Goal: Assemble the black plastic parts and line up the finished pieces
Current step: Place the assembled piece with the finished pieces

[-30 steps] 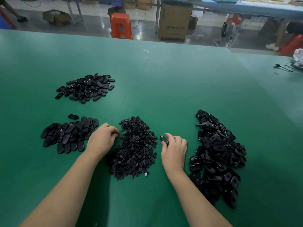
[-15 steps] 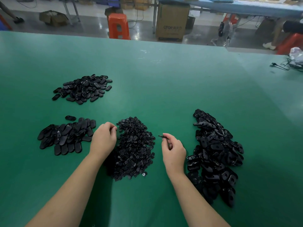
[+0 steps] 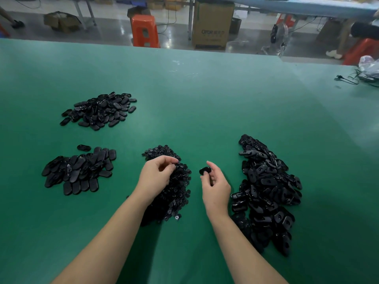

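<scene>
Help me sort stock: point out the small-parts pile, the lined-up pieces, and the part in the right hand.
small-parts pile [image 3: 178,189], head view, right side.
lined-up pieces [image 3: 82,184], head view, front row.
oval part [image 3: 205,171], head view, its top face.

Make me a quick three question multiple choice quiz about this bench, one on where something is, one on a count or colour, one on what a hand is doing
1. Where does the pile of small parts lie?
A. between the hands
B. at the table's far edge
C. on the floor

2. How many heaps of black parts lie on the green table?
A. two
B. four
C. seven

3. What is the right hand doing?
A. lying flat
B. pinching an oval black piece
C. gripping a cable

Answers: 1 A, it lies under and beside the left hand; 2 B, four separate heaps show; 3 B, fingertips hold it.
</scene>
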Demonstrator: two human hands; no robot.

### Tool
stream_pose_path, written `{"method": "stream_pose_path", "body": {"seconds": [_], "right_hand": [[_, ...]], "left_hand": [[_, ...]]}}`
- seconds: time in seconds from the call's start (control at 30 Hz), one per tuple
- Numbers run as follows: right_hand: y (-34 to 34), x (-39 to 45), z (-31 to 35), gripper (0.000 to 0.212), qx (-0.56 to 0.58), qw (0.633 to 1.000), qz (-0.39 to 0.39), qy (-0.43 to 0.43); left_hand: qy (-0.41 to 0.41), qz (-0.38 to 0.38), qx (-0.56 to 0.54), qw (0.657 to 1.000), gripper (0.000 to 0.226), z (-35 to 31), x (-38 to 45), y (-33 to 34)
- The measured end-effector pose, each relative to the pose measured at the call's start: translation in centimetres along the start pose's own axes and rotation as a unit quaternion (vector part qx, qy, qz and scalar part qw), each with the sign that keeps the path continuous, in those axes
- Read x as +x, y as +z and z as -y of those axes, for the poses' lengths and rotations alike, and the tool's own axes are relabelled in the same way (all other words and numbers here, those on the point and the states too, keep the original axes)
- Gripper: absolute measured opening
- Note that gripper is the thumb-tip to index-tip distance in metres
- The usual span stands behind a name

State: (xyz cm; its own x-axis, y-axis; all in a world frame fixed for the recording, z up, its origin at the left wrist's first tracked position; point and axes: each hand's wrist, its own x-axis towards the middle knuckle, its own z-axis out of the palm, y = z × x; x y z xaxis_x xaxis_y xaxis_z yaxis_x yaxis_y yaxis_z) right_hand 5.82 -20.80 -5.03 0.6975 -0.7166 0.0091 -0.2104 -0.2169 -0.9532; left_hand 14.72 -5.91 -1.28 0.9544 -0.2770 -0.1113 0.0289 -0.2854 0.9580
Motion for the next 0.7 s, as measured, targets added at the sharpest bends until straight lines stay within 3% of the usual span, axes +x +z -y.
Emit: {"method": "stream_pose_path", "body": {"seconds": [0.1,0.2,0.43,0.7], "right_hand": [[0.1,0.0,0.0,0.019,0.007,1.000,-0.003,-0.007],[0.2,0.1,0.0,0.020,0.009,1.000,-0.012,-0.007],[0.0,0.0,0.3,0.023,0.018,1.000,-0.021,-0.011],[-0.1,0.1,0.3,0.019,0.015,1.000,-0.009,-0.010]], "left_hand": [[0.017,0.032,0.005,0.999,0.022,-0.8,-0.6,1.6],[0.007,0.041,-0.027,0.999,0.019,-1.3,-1.0,3.3],[-0.118,0.062,-0.204,0.970,0.009,-2.5,-1.2,5.8],[-0.110,0.043,-0.157,0.981,0.004,-2.4,-0.9,6.0]]}}
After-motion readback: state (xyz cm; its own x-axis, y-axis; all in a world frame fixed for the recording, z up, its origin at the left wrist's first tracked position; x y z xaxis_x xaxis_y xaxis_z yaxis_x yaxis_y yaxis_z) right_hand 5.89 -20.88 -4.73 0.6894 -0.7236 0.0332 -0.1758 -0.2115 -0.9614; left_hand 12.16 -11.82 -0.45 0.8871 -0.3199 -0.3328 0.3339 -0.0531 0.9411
